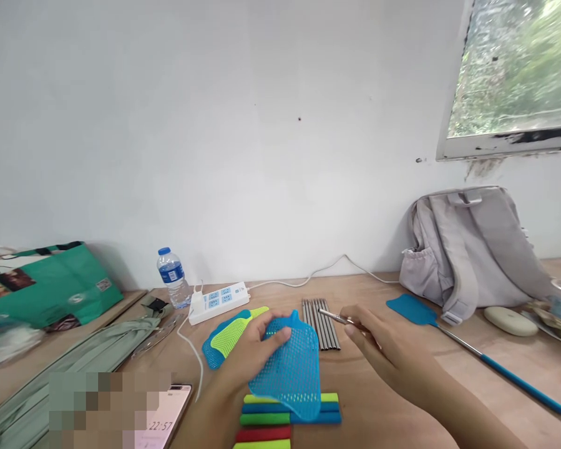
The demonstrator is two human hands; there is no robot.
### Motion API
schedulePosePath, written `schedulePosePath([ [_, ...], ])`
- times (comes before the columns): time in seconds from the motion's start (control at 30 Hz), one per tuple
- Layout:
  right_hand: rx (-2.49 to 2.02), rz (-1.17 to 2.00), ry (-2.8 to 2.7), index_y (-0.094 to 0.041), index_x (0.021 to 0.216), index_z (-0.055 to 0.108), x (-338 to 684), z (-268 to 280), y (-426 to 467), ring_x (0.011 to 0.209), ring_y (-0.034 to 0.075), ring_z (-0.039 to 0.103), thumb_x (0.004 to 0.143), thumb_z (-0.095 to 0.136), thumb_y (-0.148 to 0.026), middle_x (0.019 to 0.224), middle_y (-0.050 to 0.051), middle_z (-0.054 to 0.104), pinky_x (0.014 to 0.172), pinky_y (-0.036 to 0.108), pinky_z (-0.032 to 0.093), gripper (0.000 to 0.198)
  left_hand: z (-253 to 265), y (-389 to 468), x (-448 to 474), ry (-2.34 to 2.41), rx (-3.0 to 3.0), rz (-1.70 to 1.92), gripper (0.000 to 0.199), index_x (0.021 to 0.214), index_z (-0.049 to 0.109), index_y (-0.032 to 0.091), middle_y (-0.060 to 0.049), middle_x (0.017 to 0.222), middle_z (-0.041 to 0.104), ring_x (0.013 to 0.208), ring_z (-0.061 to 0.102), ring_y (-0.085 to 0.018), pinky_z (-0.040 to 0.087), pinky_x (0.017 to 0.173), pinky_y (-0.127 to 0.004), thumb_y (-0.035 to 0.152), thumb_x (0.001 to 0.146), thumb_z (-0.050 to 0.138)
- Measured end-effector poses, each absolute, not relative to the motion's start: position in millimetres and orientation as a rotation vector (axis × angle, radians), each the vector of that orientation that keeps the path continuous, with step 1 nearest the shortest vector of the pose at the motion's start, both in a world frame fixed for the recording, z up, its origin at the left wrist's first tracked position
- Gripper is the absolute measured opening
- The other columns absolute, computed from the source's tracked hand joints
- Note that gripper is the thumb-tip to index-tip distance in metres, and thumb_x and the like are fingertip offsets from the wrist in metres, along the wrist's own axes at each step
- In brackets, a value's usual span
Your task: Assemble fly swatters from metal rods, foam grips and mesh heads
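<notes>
My left hand (260, 346) grips a blue perforated fly swatter head (295, 368) near its neck, thumb on top. In my right hand (372, 333) is a thin metal rod (332, 315), its tip pointing left toward the swatter head's neck, apart from it. Several metal rods (329, 337) lie side by side on the table between my hands. More swatter heads, yellow-green (231, 335) and blue (211, 358), overlap behind my left hand. Below the held head lie coloured handle tubes (264, 420), partly hidden by it. A whole blue fly swatter (458, 340) rests at the right.
A white power strip (220, 302) with its cable and a water bottle (172, 277) stand at the back left. A phone (170, 415) and a grey-green bag (88, 365) lie left. A grey backpack (477, 249) and an oval pale object (511, 320) sit right.
</notes>
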State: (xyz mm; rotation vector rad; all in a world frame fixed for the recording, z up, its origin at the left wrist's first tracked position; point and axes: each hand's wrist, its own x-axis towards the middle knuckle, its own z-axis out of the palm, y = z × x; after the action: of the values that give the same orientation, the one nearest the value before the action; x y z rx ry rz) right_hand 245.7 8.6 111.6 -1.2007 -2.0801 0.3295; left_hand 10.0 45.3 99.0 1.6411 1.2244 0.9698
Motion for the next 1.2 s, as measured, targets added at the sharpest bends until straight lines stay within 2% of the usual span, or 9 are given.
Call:
schedulePosePath([
  [0.07,-1.218,0.134,-2.154,-0.024,0.100,0.050,248.3,113.2,9.7,0.064,0.014,0.051,0.088,0.034,-0.032,0.076,0.002,0.058,0.055,0.025,0.034,0.021,104.2,34.6,11.2,1.197,1.686,0.898,0.038,0.102,0.057,0.020,-0.004,0.105,0.059,0.098,0.052,-0.022,0.039,0.085,-0.032,0.041,0.070,0.058],
  [0.13,-1.194,0.082,-2.216,-0.025,0.097,0.053,252.0,110.7,10.7,0.065,0.014,0.053,0.087,0.036,-0.030,0.077,0.002,0.059,0.057,0.025,0.035,0.020,106.4,27.4,9.6,1.187,1.751,0.852,0.036,0.100,0.058,0.022,-0.003,0.104,0.059,0.100,0.050,-0.022,0.037,0.087,-0.031,0.041,0.070,0.058],
  [0.27,-1.116,0.154,-2.274,-0.023,0.093,0.057,257.2,105.9,9.6,0.062,0.012,0.053,0.085,0.040,-0.031,0.070,0.001,0.058,0.055,0.023,0.036,0.020,107.2,19.8,4.4,1.130,1.842,0.756,0.031,0.099,0.059,0.025,-0.001,0.103,0.058,0.100,0.050,-0.020,0.036,0.087,-0.030,0.040,0.072,0.056],
  [0.63,-1.057,0.213,-2.314,-0.022,0.094,0.059,255.7,108.7,6.2,0.063,0.012,0.053,0.084,0.042,-0.030,0.074,0.002,0.060,0.056,0.023,0.036,0.020,107.1,15.8,8.1,1.057,1.878,0.622,0.028,0.098,0.059,0.026,0.000,0.103,0.058,0.098,0.050,-0.018,0.036,0.086,-0.028,0.038,0.073,0.056],
  [0.8,-1.017,0.209,-2.334,-0.022,0.092,0.061,257.4,109.0,7.4,0.062,0.012,0.053,0.082,0.045,-0.027,0.072,0.002,0.061,0.056,0.023,0.036,0.019,107.5,16.6,6.9,0.997,1.889,0.634,0.027,0.096,0.060,0.025,0.000,0.095,0.058,0.085,0.052,-0.015,0.039,0.075,-0.024,0.037,0.072,0.058],
  [0.87,-0.979,0.195,-2.372,-0.023,0.092,0.061,258.6,110.5,7.5,0.062,0.012,0.053,0.081,0.046,-0.025,0.071,0.001,0.061,0.057,0.024,0.035,0.018,107.3,17.8,6.7,0.983,1.847,0.603,0.033,0.098,0.058,0.024,0.001,0.084,0.057,0.073,0.051,-0.012,0.039,0.065,-0.021,0.037,0.068,0.062],
  [0.97,-0.901,0.146,-2.437,-0.023,0.091,0.062,261.4,111.6,8.4,0.063,0.012,0.053,0.081,0.047,-0.026,0.069,0.001,0.061,0.057,0.024,0.034,0.019,107.5,19.4,7.1,0.984,1.757,0.535,0.044,0.101,0.054,0.022,0.006,0.063,0.048,0.055,0.042,-0.007,0.032,0.050,-0.016,0.037,0.062,0.068],
  [1.03,-0.848,0.097,-2.465,-0.023,0.093,0.062,263.7,110.5,9.8,0.061,0.012,0.052,0.082,0.047,-0.027,0.068,0.002,0.061,0.055,0.024,0.032,0.020,108.0,19.5,7.9,0.986,1.735,0.524,0.044,0.098,0.055,0.021,0.007,0.058,0.043,0.052,0.038,-0.006,0.028,0.048,-0.016,0.036,0.059,0.070],
  [1.2,-0.754,-0.048,-2.492,-0.023,0.088,0.064,265.5,103.3,12.7,0.053,0.011,0.047,0.081,0.047,-0.031,0.064,0.002,0.059,0.050,0.025,0.027,0.020,105.0,18.8,10.8,0.977,1.686,0.504,0.050,0.098,0.052,0.021,0.008,0.058,0.045,0.051,0.039,-0.006,0.026,0.047,-0.015,0.035,0.054,0.073],
])
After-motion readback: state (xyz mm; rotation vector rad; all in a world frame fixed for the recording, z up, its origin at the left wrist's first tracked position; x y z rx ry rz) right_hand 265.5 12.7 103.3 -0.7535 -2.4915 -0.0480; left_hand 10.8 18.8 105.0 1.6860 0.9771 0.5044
